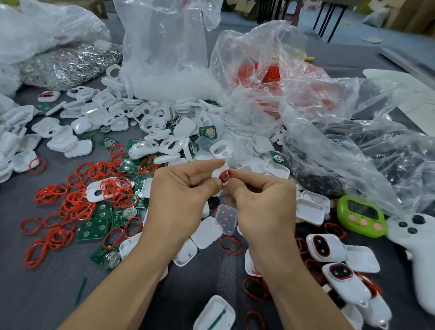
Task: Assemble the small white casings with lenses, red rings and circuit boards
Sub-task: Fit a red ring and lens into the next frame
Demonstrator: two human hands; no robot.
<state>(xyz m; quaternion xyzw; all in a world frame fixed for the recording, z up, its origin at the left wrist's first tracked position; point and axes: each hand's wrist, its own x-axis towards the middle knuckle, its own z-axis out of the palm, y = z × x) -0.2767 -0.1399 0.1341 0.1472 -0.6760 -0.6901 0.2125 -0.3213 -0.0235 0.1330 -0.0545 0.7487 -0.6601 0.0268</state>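
Fitting a red ring [224,178] onto a white casing [217,171], held up mid-scene
The left hand [178,198] pinches the white casing, the right hand [264,206] pinches the stretchy red ring, I think. Light, slick plastic, so hold its edges.

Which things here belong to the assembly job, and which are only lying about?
Job: casing held by left hand; ring pinched by right hand; loose rings; boards; lens.
Lying about: timer; controller; metal parts.
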